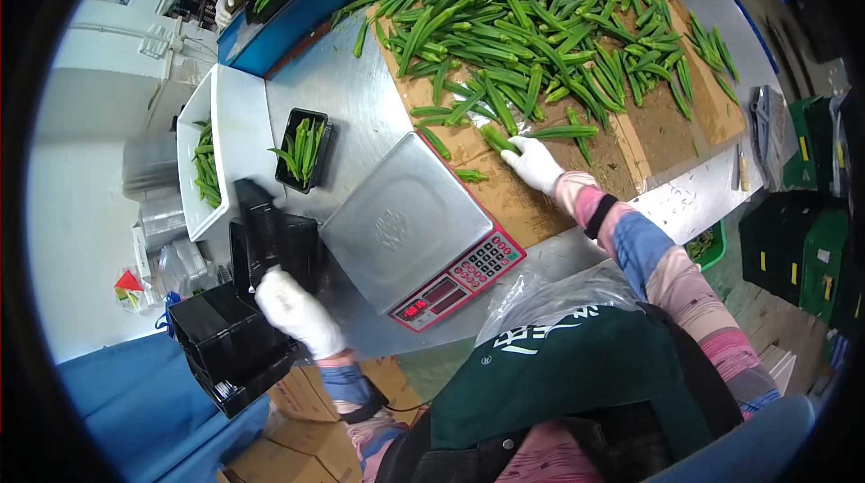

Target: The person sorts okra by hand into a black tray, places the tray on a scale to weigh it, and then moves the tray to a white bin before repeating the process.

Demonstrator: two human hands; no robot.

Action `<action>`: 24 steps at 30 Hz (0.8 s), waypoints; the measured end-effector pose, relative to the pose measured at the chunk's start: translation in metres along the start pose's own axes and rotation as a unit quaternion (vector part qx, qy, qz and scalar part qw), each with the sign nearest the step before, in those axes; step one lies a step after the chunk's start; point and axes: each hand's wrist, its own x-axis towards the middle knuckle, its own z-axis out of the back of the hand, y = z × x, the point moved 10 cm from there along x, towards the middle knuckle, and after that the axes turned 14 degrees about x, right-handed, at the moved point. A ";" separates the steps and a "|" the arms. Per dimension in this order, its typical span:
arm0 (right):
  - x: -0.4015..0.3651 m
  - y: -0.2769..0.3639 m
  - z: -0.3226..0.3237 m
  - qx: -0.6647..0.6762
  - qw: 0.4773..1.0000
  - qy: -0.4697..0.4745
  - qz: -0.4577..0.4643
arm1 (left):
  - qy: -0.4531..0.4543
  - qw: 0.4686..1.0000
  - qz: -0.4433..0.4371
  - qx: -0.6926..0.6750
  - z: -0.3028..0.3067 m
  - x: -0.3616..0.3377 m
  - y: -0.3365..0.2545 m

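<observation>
My gloved left hand (297, 314) is closed on a black plastic tray (259, 217), somewhat blurred, just above stacked black trays (225, 325). My gloved right hand (538, 165) grips okra (497, 138) at the near edge of a large okra pile (514, 28) spread over cardboard. Between my hands sits a digital scale (405, 222) with a bare metal plate and a lit red display. Behind it, a black tray filled with okra (303, 150) rests on the metal table.
A white bin (236, 113) with okra inside stands at the left. Beyond it, another person's gloved hand (224, 7) is near a blue-sided stand (288, 19). Dark green crates (784, 244) are at the right, and cardboard boxes (297, 447) lie below the table.
</observation>
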 end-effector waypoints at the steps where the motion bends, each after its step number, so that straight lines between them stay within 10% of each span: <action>1: -0.002 -0.007 -0.007 0.135 0.980 0.108 -0.100 | 0.067 0.997 -0.042 0.012 -0.015 -0.019 -0.030; 3: -0.030 0.009 -0.009 0.526 0.819 0.140 -0.183 | 0.166 0.967 -0.194 0.002 -0.044 -0.066 -0.083; 6: -0.068 0.044 0.010 0.647 0.711 0.150 -0.232 | 0.218 0.920 -0.318 -0.069 -0.061 -0.128 -0.124; 13: -0.100 0.077 0.018 0.713 0.628 0.240 -0.201 | 0.244 0.900 -0.357 -0.061 -0.051 -0.153 -0.151; 19: -0.112 0.080 0.030 0.655 0.699 0.226 -0.178 | 0.247 0.902 -0.350 -0.059 -0.047 -0.156 -0.153; 24: -0.190 0.003 0.176 0.363 0.906 0.130 -0.174 | 0.235 0.915 -0.322 -0.065 -0.048 -0.156 -0.142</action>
